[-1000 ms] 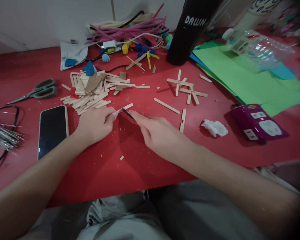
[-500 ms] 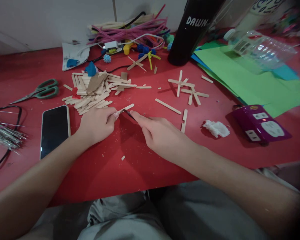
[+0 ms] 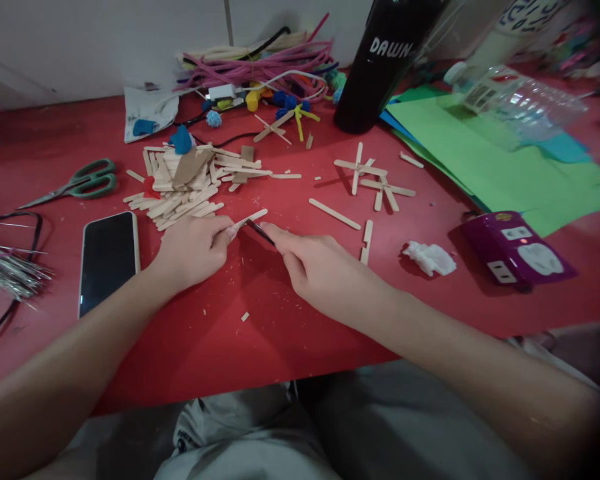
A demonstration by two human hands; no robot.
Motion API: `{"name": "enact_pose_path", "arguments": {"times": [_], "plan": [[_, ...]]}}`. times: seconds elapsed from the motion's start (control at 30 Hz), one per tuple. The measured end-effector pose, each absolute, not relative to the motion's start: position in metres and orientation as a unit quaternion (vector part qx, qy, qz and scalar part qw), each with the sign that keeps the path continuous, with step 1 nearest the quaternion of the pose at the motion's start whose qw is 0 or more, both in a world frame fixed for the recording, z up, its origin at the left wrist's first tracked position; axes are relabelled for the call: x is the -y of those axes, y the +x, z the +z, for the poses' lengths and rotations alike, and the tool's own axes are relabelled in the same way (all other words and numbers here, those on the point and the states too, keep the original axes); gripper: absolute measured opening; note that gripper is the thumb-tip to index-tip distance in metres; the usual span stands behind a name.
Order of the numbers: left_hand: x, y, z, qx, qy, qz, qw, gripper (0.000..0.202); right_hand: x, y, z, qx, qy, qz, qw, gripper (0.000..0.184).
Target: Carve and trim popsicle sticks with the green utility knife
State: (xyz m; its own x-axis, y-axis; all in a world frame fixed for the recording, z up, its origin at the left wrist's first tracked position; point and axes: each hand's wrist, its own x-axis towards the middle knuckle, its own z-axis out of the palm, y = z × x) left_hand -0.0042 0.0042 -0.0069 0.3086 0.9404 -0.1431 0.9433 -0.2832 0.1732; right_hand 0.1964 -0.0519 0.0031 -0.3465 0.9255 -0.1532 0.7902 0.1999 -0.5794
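My left hand [image 3: 199, 252] pinches a wooden craft stick [image 3: 256, 217] by its near end, just in front of the stick pile [image 3: 195, 183]. In my right hand [image 3: 320, 267] is a thin dark blade, seemingly a craft knife [image 3: 261, 231], its tip touching the stick around the middle. The knife's handle is hidden inside the fingers. Small wood shavings and one offcut [image 3: 245, 317] lie on the red table [image 3: 220, 360] below. To the right lie a loose stick [image 3: 334, 213] and a notched stick [image 3: 367, 241]; beyond them are crossed sticks [image 3: 360, 167].
On the left are green-handled scissors [image 3: 91, 180], a phone [image 3: 109, 262] and silvery pipe cleaners [image 3: 10, 267]. A black tumbler [image 3: 380, 67] stands at the back. Green paper [image 3: 500, 153], a plastic bottle [image 3: 535, 100], a purple box [image 3: 517, 248] and crumpled tissue [image 3: 430, 258] occupy the right.
The blade has swung slightly, and more of it shows between my right fingers and the stick. Both hands stay in almost the same place; the view has shifted a little.
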Motion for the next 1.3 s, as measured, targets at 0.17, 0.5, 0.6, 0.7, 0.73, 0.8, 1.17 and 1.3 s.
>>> {"name": "enact_pose_path", "arguments": {"times": [0.17,0.5,0.6,0.7,0.73,0.8,1.17,1.3], "plan": [[-0.004,-0.004,-0.005,-0.587,0.8,-0.013,0.122,0.026,0.052,0.194,0.007,0.771,-0.563,0.283,0.092,0.058],[-0.006,-0.006,-0.006,-0.584,0.802,-0.013,0.128,0.028,0.05,0.193,0.012,0.775,-0.567,0.27,0.064,0.063],[-0.006,-0.005,-0.005,-0.582,0.803,-0.019,0.128,0.028,0.05,0.193,0.012,0.777,-0.565,0.269,0.067,0.064],[-0.006,-0.005,-0.005,-0.58,0.804,-0.017,0.126,0.028,0.049,0.193,0.011,0.781,-0.563,0.261,0.068,0.064],[-0.006,-0.006,-0.005,-0.58,0.805,-0.015,0.126,0.028,0.049,0.193,0.011,0.782,-0.563,0.259,0.066,0.064],[-0.006,-0.006,-0.006,-0.579,0.805,-0.011,0.129,0.027,0.049,0.192,0.012,0.782,-0.565,0.255,0.058,0.064],[-0.007,-0.008,-0.009,-0.573,0.808,0.002,0.137,0.025,0.048,0.191,0.017,0.788,-0.568,0.235,0.032,0.062],[-0.006,-0.006,-0.007,-0.577,0.805,-0.004,0.137,0.027,0.047,0.191,0.017,0.789,-0.57,0.227,0.023,0.062]]}}
